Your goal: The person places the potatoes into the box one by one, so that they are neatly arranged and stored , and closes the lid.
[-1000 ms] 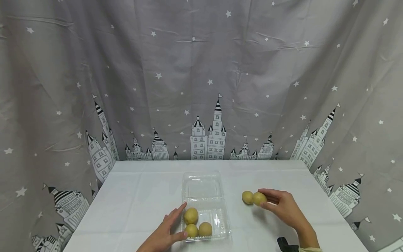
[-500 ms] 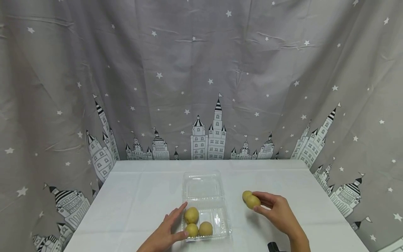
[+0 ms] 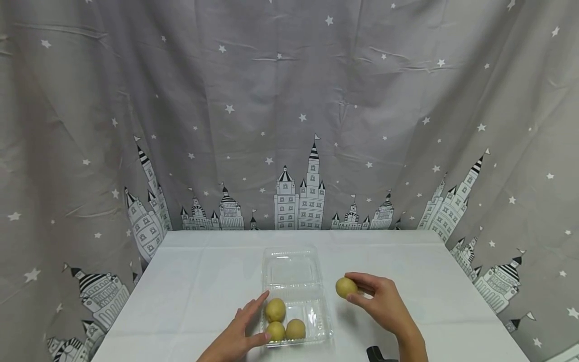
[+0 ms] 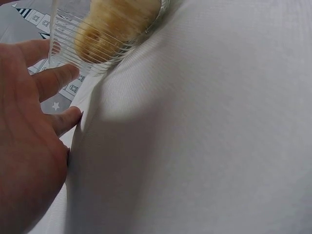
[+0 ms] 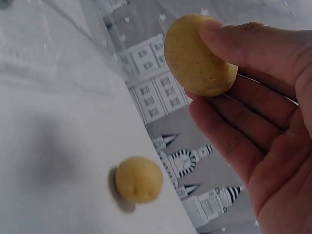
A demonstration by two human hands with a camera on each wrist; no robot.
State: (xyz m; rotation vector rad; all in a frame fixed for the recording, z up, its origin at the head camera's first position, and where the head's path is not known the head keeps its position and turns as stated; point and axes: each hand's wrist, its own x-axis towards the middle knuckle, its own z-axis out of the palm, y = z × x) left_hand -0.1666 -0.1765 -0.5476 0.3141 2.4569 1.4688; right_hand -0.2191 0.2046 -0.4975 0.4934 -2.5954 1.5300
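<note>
We see a gray curtain (image 3: 289,75) behind the bench (image 3: 457,286), with soft folds and a few creases. White stars (image 3: 302,117) are scattered over it, some bigger and some tiny. Low down, we find white castles (image 3: 230,211) drawn with black lines. Near the middle, a tall tower (image 3: 311,196) has a stripy, pointed roof and a little flag (image 3: 317,137) on top. We spot a leaning castle (image 3: 147,221) on the left and another leaning castle (image 3: 452,206) on the right. A white cloth (image 3: 208,266) with faint fold lines covers the bench.
</note>
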